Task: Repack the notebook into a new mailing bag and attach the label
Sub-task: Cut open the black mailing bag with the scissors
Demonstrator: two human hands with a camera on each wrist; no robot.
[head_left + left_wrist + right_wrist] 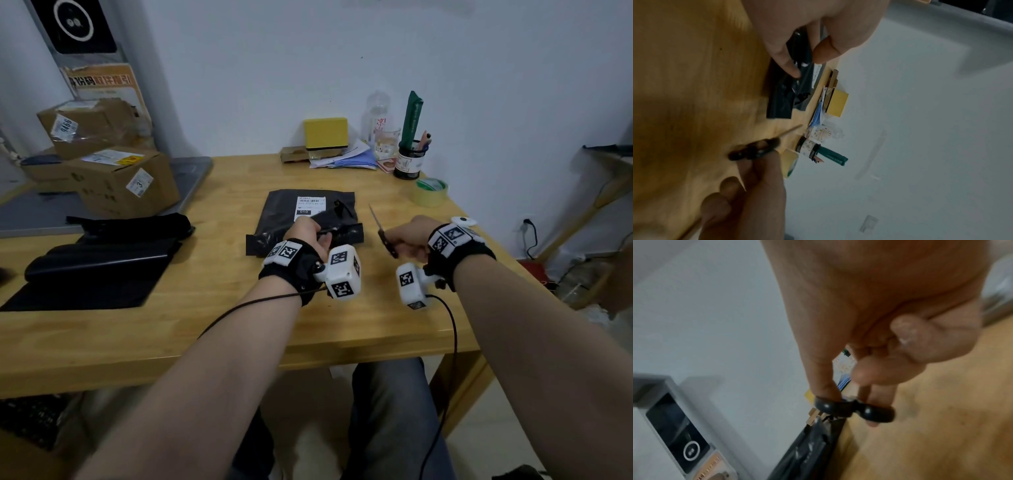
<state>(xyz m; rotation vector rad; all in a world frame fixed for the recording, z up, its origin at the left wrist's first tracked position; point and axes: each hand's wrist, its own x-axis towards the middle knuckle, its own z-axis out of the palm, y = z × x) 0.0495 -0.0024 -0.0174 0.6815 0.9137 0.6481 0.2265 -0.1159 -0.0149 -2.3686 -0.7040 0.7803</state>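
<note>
At frame centre our left hand (310, 233) pinches the black mailing bag (305, 219); our right hand (407, 240) grips scissors (383, 231), blades seemingly closed.

Wooden table (239, 329) bears black mailing bag (308, 219), tape roll (431, 192).

Along the far edge of the wooden worktop (212, 329) a yellow box (325, 133) stands on loose papers (346, 158), with a clear bottle (376, 114) and a mesh pen pot (408, 161) holding a green wrapped thing to its right. A roll of tape (431, 192) lies nearer, toward the right edge. Off to the far left, cardboard boxes (113, 161) bearing stickers sit stacked on a grey surface. Behind them a poster (102, 85) leans on the wall.
</note>
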